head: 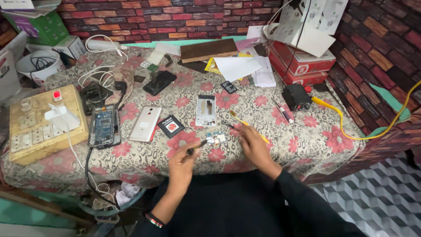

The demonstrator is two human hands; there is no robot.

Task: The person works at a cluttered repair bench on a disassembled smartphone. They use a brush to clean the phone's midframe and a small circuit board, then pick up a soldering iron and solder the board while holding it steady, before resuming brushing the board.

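A small blue circuit board (216, 139) lies on the flowered tablecloth (307, 140) near the front edge. My left hand (185, 161) grips a thin black tool (197, 146) whose tip points at the board's left side. My right hand (251, 142) hovers just right of the board, fingers spread, over a yellow-handled brush (248, 124). Behind the board lies a white phone frame (205, 110), and to its left a black battery (170, 126) and a pinkish-silver phone back cover (145, 123).
An opened phone (102, 125) and a switchboard with a white charger (44, 123) sit at the left. A black phone (159, 82), papers (237, 68), red boxes (302, 66), a small black soldering unit (296, 96) with a yellow cable (351, 131) lie further back and right.
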